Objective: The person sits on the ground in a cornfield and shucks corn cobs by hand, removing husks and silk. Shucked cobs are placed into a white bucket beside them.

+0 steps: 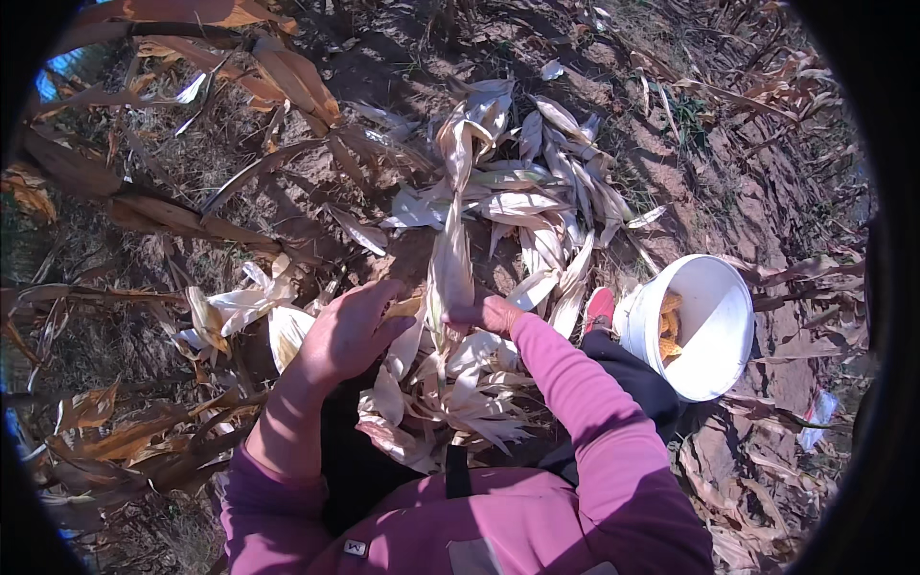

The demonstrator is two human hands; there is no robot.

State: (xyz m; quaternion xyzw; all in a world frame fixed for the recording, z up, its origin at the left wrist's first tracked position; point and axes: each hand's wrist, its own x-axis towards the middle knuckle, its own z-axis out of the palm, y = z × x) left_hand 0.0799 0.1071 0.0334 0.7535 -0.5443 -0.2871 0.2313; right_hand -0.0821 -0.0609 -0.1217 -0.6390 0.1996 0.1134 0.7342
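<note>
In front of my body stands a long, pale dry corn husk (451,266), its tip pointing away from me. My right hand (489,313) grips its lower part from the right, the thumb across the front. On the left, my left hand (352,327) is beside the husk with fingers curved and thumb apart. A tan piece (404,309) shows between its thumb and fingers; whether the hand grips it is unclear. Peeled-back husk leaves (467,402) spread below the hands, between my legs. Another husk (289,334) lies just left of my left wrist.
At the right, a white bucket (708,323) beside my leg holds several yellow corn cobs (669,327). A heap of dry husks (532,194) lies ahead on the soil. Dry corn stalks (151,212) lean in from the left. A red shoe (599,307) is near the bucket.
</note>
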